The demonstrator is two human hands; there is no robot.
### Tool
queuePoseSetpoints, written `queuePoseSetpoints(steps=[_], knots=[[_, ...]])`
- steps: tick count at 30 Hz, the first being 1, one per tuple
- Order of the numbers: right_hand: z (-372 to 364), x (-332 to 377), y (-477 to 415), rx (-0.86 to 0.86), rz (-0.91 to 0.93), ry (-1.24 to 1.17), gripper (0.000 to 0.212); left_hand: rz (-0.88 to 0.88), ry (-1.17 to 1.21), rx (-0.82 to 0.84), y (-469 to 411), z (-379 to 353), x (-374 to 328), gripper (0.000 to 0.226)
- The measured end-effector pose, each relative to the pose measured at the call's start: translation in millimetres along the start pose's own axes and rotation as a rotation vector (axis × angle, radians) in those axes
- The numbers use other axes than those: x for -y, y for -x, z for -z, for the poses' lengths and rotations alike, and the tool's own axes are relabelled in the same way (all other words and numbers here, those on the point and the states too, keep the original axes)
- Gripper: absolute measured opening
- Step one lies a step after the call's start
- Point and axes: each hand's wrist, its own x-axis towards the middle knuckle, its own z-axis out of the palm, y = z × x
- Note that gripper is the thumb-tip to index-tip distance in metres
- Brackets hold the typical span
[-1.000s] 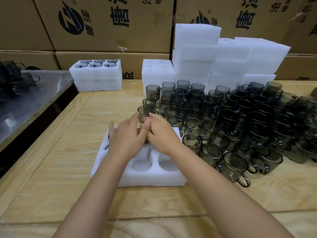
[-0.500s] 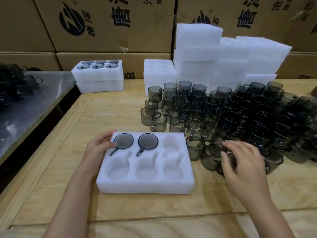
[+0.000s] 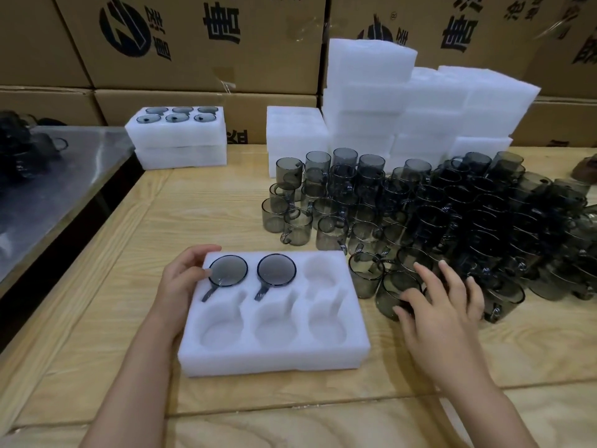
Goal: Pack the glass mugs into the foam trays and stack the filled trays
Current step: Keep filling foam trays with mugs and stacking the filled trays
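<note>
At the far left a steel table [image 3: 48, 189] carries a blurred heap of dark glassware [image 3: 19, 150], and its edge runs along a dark gap beside the wooden table [image 3: 200, 215]. At the back left of the wood, two filled trays [image 3: 176, 137] sit stacked against the cardboard boxes [image 3: 193, 43]. A broad stretch of bare wood separates this stack from the working area. The left hand [image 3: 182, 279] curls over the far-left corner of the foam tray [image 3: 274, 357], fingers wrapped on its back edge and thumb lying on top beside the nearest packed mug. The tray lies flat near the table's front edge, with a strip of wood showing in front of it. Two packed mugs [image 3: 228, 270] fill the left and middle pockets of its far row, with their handles in the slots pointing toward the person. The other four pockets show only white foam. Just right of the tray, one loose mug [image 3: 365, 274] stands almost touching its side. The right hand [image 3: 442, 312] is spread wide with straight fingers above the front of the crowded loose mugs [image 3: 452, 215], gripping nothing, its thumb by a near mug [image 3: 392, 295]. Behind the crowd rise the stacked empty trays [image 3: 420, 101]. The mugs run past the right edge of the view.
</note>
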Motion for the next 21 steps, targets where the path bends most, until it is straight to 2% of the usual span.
queuePoseSetpoints(steps=[4,6,9,10,12,15,16,18,21], knots=[[13.4,14.0,-0.8,-0.033,0.008,-0.223,0.017,0.006,0.065,-0.055,0.4,-0.9,-1.5,0.030],[23.8,23.7,-6.4,-0.011,-0.004,-0.441,0.018,-0.024,0.043,-0.125,3.7,-4.8,-5.5,0.030],[34.1,39.9,-22.4,0.047,-0.003,-0.698,0.020,-0.211,-0.179,-0.214,12.7,-12.8,-23.4,0.033],[35.4,45.6,-29.1,0.060,0.010,-0.734,0.020,-0.295,-0.290,-0.169,16.5,-17.8,-32.1,0.030],[33.9,56.7,-43.6,0.095,0.018,-0.795,0.023,-0.393,-0.457,0.045,24.0,-35.8,-48.9,0.028],[24.9,72.0,-65.2,0.171,-0.027,-0.805,0.022,-0.320,-0.670,0.459,27.8,-76.0,-57.3,0.056],[21.5,75.8,-70.9,0.185,-0.035,-0.781,0.020,-0.304,-0.743,0.538,26.0,-87.5,-54.9,0.067],[16.2,79.8,-79.1,0.194,-0.040,-0.740,0.014,-0.329,-0.866,0.552,18.1,-102.0,-48.3,0.082],[12.6,80.5,-85.7,0.202,-0.008,-0.690,0.021,-0.379,-0.884,0.469,5.9,-106.0,-45.0,0.076]])
